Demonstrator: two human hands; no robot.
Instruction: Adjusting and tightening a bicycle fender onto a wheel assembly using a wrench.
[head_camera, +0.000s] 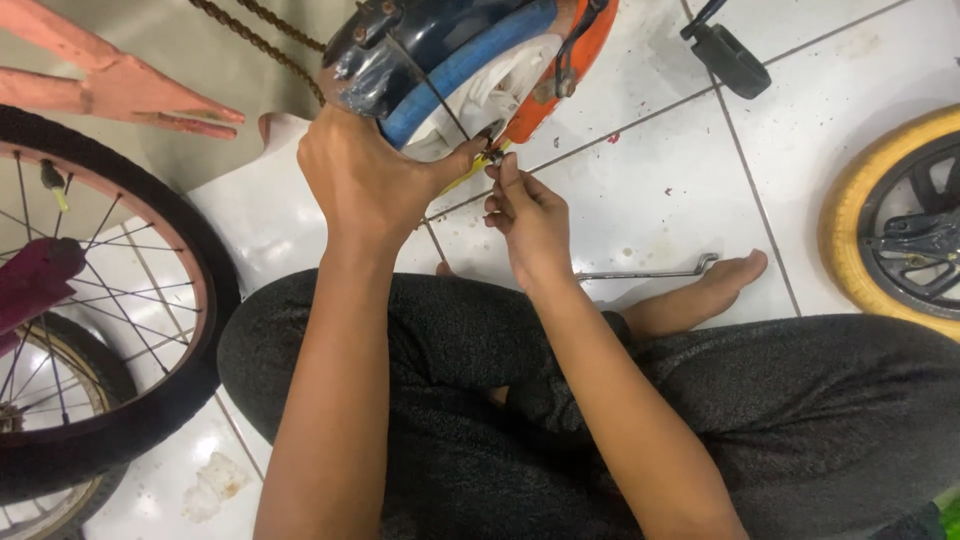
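At nine o'clock stands a spoked wheel (110, 330) with a matte black rubber tyre and a faded pink rim, its thin wire spokes crossing. Above it, pink frame tubes (110, 85) taper to flat ends. At twelve o'clock a rusty chain (262, 40) runs toward a glossy plastic chain guard (470, 60), curved, in blue, white and orange. The left hand (365, 180) clasps the guard's lower edge, its grip wrapped around the plastic. Just beside it, the right hand (530, 225) pinches a small dark fastener (494, 157), perhaps a nut, at the guard's rim. A thin bent metal rod (650, 270) lies on the shiny white tile floor (650, 170). At three o'clock, a yellow-tyred wheel (895, 220).
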